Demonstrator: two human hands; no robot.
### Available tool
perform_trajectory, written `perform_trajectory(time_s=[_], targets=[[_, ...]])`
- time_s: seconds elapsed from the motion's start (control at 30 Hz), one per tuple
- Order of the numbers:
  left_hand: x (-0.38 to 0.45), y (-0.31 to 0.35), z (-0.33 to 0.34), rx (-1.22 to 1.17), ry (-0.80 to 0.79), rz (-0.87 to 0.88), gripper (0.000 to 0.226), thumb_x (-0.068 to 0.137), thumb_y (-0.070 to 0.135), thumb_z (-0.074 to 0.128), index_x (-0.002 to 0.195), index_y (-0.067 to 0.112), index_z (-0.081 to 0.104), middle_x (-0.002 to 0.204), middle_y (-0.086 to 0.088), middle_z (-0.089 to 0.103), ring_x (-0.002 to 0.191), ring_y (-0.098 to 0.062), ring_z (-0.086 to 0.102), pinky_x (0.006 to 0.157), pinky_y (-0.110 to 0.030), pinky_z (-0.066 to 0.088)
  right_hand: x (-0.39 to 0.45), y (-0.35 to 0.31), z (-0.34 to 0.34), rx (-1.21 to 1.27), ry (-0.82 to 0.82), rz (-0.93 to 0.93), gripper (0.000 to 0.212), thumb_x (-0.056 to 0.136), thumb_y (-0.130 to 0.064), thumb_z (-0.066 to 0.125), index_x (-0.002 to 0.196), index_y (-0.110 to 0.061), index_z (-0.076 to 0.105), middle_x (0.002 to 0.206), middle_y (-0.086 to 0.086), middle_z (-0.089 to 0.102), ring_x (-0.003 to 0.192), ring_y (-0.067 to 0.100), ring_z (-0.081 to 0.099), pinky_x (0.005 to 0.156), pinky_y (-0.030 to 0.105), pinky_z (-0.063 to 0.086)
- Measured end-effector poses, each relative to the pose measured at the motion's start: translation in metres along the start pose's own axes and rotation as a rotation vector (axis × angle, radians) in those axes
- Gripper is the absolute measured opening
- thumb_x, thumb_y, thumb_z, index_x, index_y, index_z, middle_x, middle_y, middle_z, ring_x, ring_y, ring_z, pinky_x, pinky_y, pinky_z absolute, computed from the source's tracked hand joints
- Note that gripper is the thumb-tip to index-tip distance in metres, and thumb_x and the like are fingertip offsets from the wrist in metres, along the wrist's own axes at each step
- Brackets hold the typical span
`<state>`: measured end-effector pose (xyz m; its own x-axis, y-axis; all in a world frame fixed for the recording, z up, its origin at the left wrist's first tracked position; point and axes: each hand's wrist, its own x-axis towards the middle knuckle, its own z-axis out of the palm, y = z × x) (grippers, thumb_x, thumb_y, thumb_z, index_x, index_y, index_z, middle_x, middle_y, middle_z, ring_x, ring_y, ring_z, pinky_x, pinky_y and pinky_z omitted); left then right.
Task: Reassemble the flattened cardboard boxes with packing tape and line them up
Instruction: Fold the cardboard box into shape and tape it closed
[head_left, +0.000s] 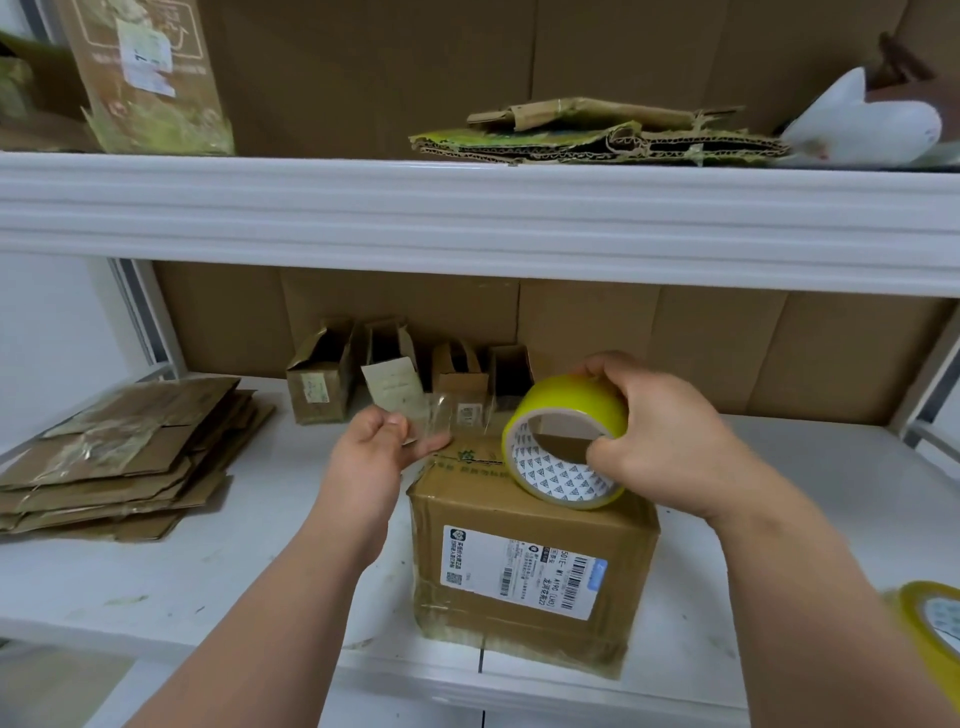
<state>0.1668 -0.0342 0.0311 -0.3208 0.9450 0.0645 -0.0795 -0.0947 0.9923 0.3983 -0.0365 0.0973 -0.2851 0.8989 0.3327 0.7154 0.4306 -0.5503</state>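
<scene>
Setting: white metal shelf (156, 582) in the lower half of the frame, with brown cardboard lining the wall behind it.
Box: assembled cardboard box (530, 566) at lower centre, standing on the shelf near its front edge, a white shipping label on the side facing the camera.
Right hand: right hand (670, 431) grips the yellow tape roll (563, 452), thumb inside the core (the roll sits tilted on the box top).
Left hand: left hand (374, 447) pinches the free end of the clear tape strip (447, 418) between thumb and fingers, the strip stretched to the roll.
Flat boxes: stack of flattened boxes (124, 457) at centre left on the shelf.
Row: small boxes (405, 369) lined up against the back wall.
Spare: second tape roll (932, 629) at the lower right edge.
Upper shelf: crushed cardboard (597, 132) at upper centre.
</scene>
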Motion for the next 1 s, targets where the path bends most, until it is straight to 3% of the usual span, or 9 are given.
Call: perform_trajectory(time_s=[0.13, 0.23, 0.27, 0.4, 0.5, 0.63, 0.8, 0.93, 1.0], targets=[[-0.001, 0.0, 0.002, -0.033, 0.035, -0.013, 0.022, 0.107, 0.015, 0.035, 0.092, 0.01, 0.05, 0.11, -0.015, 0.068, 0.09, -0.016, 0.074, 0.106, -0.047, 0.043, 0.002, 0.009, 0.008, 0.122, 0.016, 0.073, 0.021, 0.077, -0.016, 0.068, 0.09, -0.025, 0.054, 0.084, -0.001, 0.062, 0.076, 0.016, 0.06, 0.06, 0.031, 0.046], [-0.003, -0.002, 0.002, -0.014, 0.051, 0.004, 0.023, 0.107, 0.015, 0.035, 0.089, 0.01, 0.049, 0.1, -0.008, 0.073, 0.091, -0.015, 0.074, 0.102, -0.044, 0.047, -0.003, 0.022, 0.016, 0.407, -0.001, 0.133, 0.039, 0.062, -0.029, 0.073, 0.094, -0.015, 0.056, 0.087, 0.015, 0.068, 0.082, 0.032, 0.069, 0.071, 0.053, 0.054], [-0.003, -0.003, 0.003, -0.008, 0.05, 0.013, 0.022, 0.107, 0.015, 0.035, 0.091, 0.009, 0.05, 0.095, -0.005, 0.075, 0.092, -0.014, 0.074, 0.099, -0.041, 0.048, -0.006, 0.025, 0.015, 0.504, 0.005, 0.132, 0.048, 0.058, -0.03, 0.077, 0.099, -0.014, 0.057, 0.086, 0.014, 0.07, 0.081, 0.03, 0.071, 0.072, 0.053, 0.056], [-0.004, -0.005, 0.002, -0.059, 0.056, -0.007, 0.021, 0.107, 0.014, 0.036, 0.109, 0.002, 0.053, 0.093, -0.004, 0.077, 0.095, -0.013, 0.073, 0.085, -0.03, 0.049, -0.009, 0.038, -0.003, 0.693, 0.114, 0.041, 0.06, 0.044, -0.038, 0.088, 0.099, -0.033, 0.064, 0.088, -0.001, 0.071, 0.081, 0.02, 0.07, 0.066, 0.032, 0.052], [-0.008, -0.006, 0.004, -0.078, 0.052, -0.014, 0.019, 0.106, 0.014, 0.037, 0.107, 0.002, 0.053, 0.091, -0.006, 0.077, 0.097, -0.013, 0.073, 0.08, -0.027, 0.049, -0.013, 0.046, -0.015, 0.78, 0.107, -0.004, 0.065, 0.044, -0.031, 0.088, 0.103, -0.021, 0.062, 0.08, 0.0, 0.071, 0.069, 0.014, 0.068, 0.055, 0.022, 0.049], [-0.009, -0.007, 0.008, -0.137, 0.075, -0.022, 0.02, 0.106, 0.011, 0.036, 0.094, 0.005, 0.051, 0.092, -0.014, 0.076, 0.098, -0.019, 0.073, 0.093, -0.037, 0.051, -0.017, 0.047, -0.023, 0.769, 0.077, -0.031, 0.045, 0.056, -0.015, 0.079, 0.098, -0.013, 0.062, 0.066, -0.004, 0.067, 0.053, 0.005, 0.059, 0.049, 0.016, 0.044], [-0.009, -0.004, 0.008, -0.19, 0.096, -0.05, 0.022, 0.106, 0.007, 0.034, 0.092, 0.006, 0.05, 0.086, -0.013, 0.073, 0.095, -0.023, 0.074, 0.099, -0.041, 0.051, -0.014, 0.04, -0.031, 0.523, 0.09, -0.026, 0.061, 0.034, -0.057, 0.089, 0.087, -0.032, 0.069, 0.073, 0.001, 0.069, 0.063, 0.013, 0.06, 0.058, 0.027, 0.044], [-0.007, -0.002, 0.007, -0.202, 0.1, -0.062, 0.023, 0.106, 0.005, 0.03, 0.091, 0.006, 0.048, 0.063, 0.001, 0.072, 0.096, -0.024, 0.072, 0.1, -0.039, 0.05, -0.01, 0.034, -0.035, 0.378, 0.107, -0.027, 0.052, 0.04, -0.059, 0.079, 0.085, -0.037, 0.066, 0.066, -0.009, 0.066, 0.051, 0.001, 0.052, 0.048, 0.014, 0.038], [-0.006, -0.003, 0.008, -0.201, 0.093, -0.064, 0.023, 0.106, 0.005, 0.03, 0.092, 0.006, 0.048, 0.062, 0.0, 0.072, 0.093, -0.023, 0.073, 0.1, -0.041, 0.05, -0.009, 0.036, -0.036, 0.374, 0.105, -0.027, 0.054, 0.039, -0.061, 0.076, 0.086, -0.035, 0.066, 0.064, -0.009, 0.065, 0.05, 0.001, 0.051, 0.048, 0.017, 0.038]])
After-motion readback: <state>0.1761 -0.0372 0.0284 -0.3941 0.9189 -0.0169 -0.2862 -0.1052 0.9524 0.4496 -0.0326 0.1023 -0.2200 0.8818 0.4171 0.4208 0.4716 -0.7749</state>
